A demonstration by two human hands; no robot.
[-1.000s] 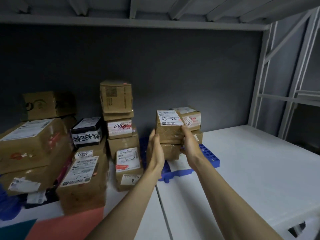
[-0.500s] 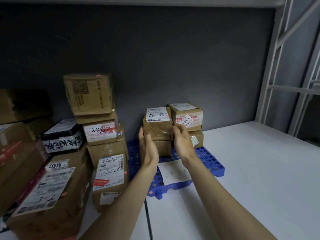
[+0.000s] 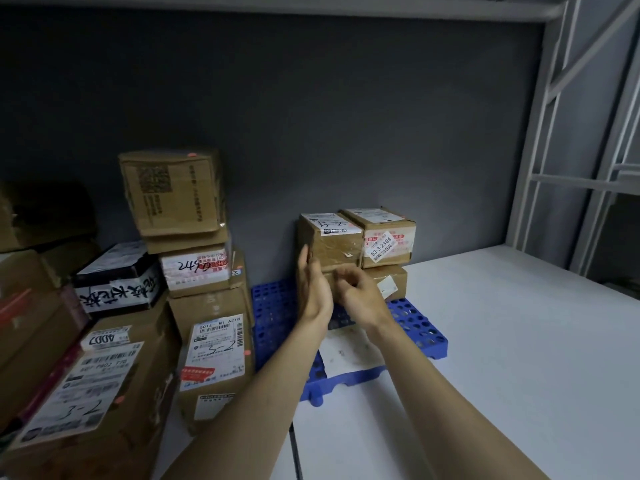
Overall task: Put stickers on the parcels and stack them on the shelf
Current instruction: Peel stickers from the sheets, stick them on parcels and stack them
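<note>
A small brown parcel [image 3: 337, 245] with a white label on its top sits on another box at the back of the blue pallet [image 3: 273, 308]. A second labelled parcel [image 3: 386, 242] stands against its right side. My left hand [image 3: 311, 287] has straight fingers, and their tips touch the parcel's left face. My right hand [image 3: 360, 294] hovers in front of the lower box with loosely curled fingers and holds nothing. The white shelf board [image 3: 485, 358] carries the pallet.
A tall stack of cardboard boxes [image 3: 187, 237] rises left of the pallet, and more labelled boxes [image 3: 90, 393] crowd the left side. The dark back wall stands behind. A grey metal shelf frame [image 3: 571, 150] closes the right side.
Both hands set the parcel down on the stack and let go. The right hand has dropped away from it with its fingers curling, while the left hand's fingers stay against its side.
</note>
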